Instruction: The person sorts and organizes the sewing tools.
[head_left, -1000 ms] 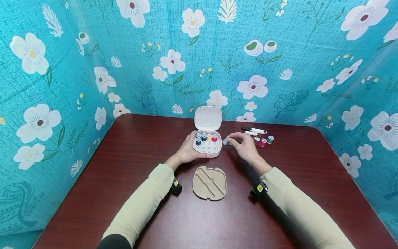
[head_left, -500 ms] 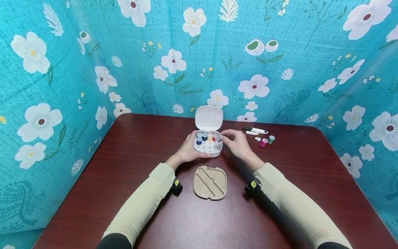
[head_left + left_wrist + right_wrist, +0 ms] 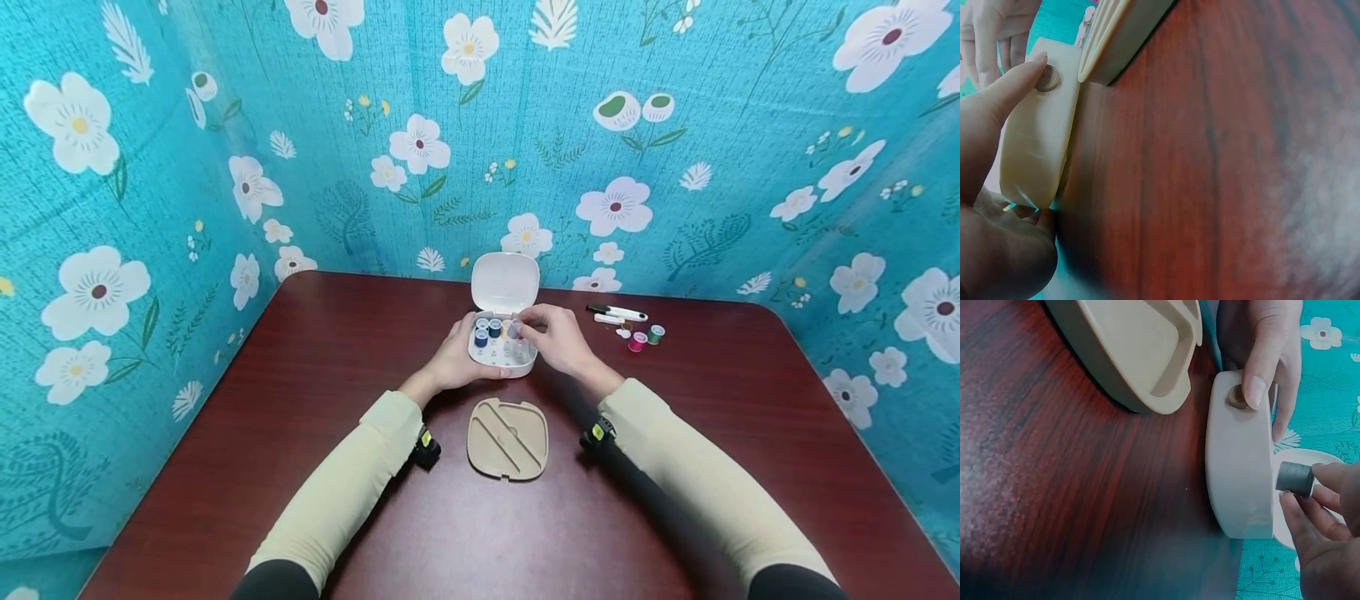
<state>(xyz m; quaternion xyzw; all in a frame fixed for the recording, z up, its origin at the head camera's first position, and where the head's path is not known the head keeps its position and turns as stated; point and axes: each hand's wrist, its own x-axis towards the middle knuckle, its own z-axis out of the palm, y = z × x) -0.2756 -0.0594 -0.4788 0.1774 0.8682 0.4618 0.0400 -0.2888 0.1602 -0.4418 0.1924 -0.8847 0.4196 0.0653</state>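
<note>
A small white sewing box (image 3: 531, 360) stands with its lid (image 3: 506, 282) raised. My left hand (image 3: 453, 363) grips it from the left, thumb on the front wall beside a round brown button (image 3: 1237, 397). Between thumb and fingers, my right hand (image 3: 557, 337) pinches a grey thread spool (image 3: 1295, 479) close over the box's right side. Inside, several spools stand on pegs at the back and left, among them a navy blue thread spool (image 3: 482, 337). The right hand's fingers hide the red spool and part of the yellow one. Bare pegs show toward the front.
A beige tray insert (image 3: 507, 440) with diagonal ridges lies in front of the box. To the right lie a pink spool (image 3: 637, 342), a green spool (image 3: 656, 334), a black-and-white slender tool (image 3: 617, 313) and small white pieces. Flowered cloth (image 3: 420, 208) hangs behind the table.
My right hand has moved left with the grey spool, from beside the box to over its pegs, where it now covers the red spool. The left hand keeps its grip on the box.
</note>
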